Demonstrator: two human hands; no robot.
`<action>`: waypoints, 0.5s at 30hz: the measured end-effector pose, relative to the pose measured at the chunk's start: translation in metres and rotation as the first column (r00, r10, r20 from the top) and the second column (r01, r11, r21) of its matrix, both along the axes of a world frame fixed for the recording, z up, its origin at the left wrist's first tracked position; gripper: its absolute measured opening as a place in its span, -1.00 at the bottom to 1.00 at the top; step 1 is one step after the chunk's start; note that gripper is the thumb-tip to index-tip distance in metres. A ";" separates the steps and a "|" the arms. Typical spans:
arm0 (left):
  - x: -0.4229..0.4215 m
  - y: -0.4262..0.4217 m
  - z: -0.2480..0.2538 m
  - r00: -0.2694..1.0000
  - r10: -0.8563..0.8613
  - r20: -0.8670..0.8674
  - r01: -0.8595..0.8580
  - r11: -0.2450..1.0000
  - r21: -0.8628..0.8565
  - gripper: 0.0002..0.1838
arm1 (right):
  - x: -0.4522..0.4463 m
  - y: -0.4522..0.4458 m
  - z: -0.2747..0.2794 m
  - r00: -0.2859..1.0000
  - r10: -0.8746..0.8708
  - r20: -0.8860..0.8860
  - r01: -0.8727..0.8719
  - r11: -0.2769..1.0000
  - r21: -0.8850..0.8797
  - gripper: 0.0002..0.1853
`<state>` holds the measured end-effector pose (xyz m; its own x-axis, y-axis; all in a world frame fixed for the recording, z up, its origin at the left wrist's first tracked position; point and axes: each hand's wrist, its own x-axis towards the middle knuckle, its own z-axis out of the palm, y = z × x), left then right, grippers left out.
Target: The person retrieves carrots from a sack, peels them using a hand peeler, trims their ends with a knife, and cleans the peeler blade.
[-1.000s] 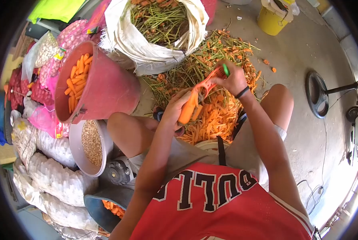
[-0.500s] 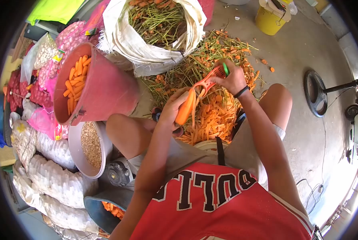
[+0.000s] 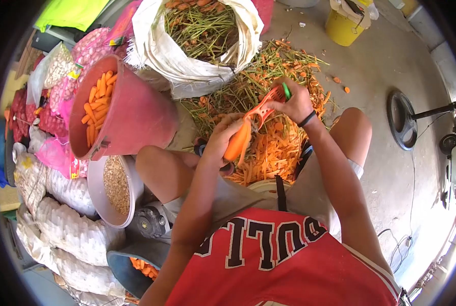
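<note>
The left hand (image 3: 224, 138) has its grip wrapped around a carrot (image 3: 235, 145), held above the peelings (image 3: 275, 155) between the person's knees. The right hand's (image 3: 296, 105) grip is closed on a red peeler (image 3: 264, 108), its blade end at the carrot's far end. Left stands a red bucket (image 3: 151, 115); far off, a white sack's (image 3: 202, 82) rim. Open floor (image 3: 373, 76) stretches right, towards a black ring (image 3: 391, 120).

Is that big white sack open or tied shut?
Open. The white sack's mouth gapes wide, and green stalks and orange carrot pieces show inside.
</note>
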<state>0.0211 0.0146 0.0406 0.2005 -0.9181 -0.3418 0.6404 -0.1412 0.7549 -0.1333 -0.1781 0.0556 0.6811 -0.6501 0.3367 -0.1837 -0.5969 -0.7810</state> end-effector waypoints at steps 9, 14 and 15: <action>0.013 0.003 0.008 0.987 -0.092 0.132 0.095 0.995 -0.017 -0.69 | 0.001 -0.004 -0.010 0.994 -0.079 -0.072 0.088 0.986 0.139 -0.33; 0.013 0.001 0.004 0.991 0.135 -0.021 -0.135 0.991 -0.005 -0.69 | 0.003 0.011 -0.005 0.994 -0.061 0.091 0.038 0.971 0.236 -0.39; 0.017 -0.002 -0.013 0.979 0.196 -0.053 -0.196 0.981 0.001 -0.68 | 0.005 0.028 -0.002 0.993 0.024 0.112 -0.034 0.995 0.092 -0.40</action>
